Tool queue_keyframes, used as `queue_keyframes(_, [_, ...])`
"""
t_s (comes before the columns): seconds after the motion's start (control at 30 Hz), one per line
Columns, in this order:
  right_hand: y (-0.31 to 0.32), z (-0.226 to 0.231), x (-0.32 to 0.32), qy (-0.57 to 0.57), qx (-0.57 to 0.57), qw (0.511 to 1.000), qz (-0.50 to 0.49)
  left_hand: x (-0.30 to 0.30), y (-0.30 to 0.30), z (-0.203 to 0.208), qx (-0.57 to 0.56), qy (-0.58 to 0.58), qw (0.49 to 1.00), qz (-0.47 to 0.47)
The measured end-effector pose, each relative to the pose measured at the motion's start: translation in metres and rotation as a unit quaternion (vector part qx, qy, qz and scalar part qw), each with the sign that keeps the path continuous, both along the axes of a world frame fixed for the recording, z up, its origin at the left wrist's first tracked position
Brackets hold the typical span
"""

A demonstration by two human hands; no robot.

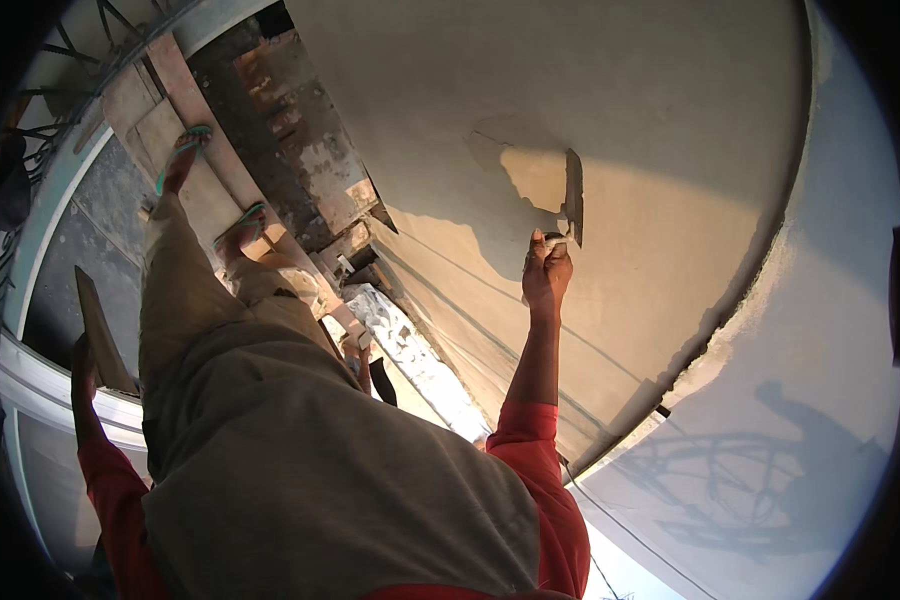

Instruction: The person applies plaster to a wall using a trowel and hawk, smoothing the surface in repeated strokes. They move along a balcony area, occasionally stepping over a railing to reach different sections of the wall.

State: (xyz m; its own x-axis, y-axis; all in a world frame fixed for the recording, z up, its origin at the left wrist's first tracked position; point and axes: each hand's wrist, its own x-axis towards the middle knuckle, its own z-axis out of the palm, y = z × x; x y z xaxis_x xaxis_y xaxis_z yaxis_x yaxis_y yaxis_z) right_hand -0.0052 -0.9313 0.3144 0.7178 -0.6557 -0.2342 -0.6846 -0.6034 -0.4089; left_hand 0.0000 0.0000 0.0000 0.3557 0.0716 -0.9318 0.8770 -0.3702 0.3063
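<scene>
My right hand (548, 272) is closed around the handle of a plastering trowel (575, 190). The trowel's long blade is seen nearly edge-on, at the face of a smooth grey-beige plastered wall (670, 90). Sunlight falls on part of the plaster, and the shadow of my hand and tool lies beside it. At the far left my left hand (84, 362) grips a flat board (102, 335), which is tilted and seen at a slant. The fingers under that board are partly hidden.
My feet, in green flip-flops (198, 133), stand on wooden planks (205, 190) high up. Patchy bare masonry (290, 130) lies beyond the planks. Below, a whitish sheet-like strip (400, 330) runs along the wall's foot. A rough plaster edge (730, 335) borders a pale bluish wall (820, 350) with shadows.
</scene>
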Motion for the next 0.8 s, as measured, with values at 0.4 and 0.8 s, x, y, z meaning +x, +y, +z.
queue_keyframes(0.4, [0.039, -0.059, 0.109, 0.266, -0.123, 0.949, 0.115, 0.001, -0.021, 0.022, -0.001, -0.059, 0.998, 0.0])
queue_keyframes(0.8, [0.042, 0.007, 0.113, 0.075, -0.064, 0.992, 0.076, -0.017, -0.012, 0.008, -0.023, -0.046, 0.998, 0.023])
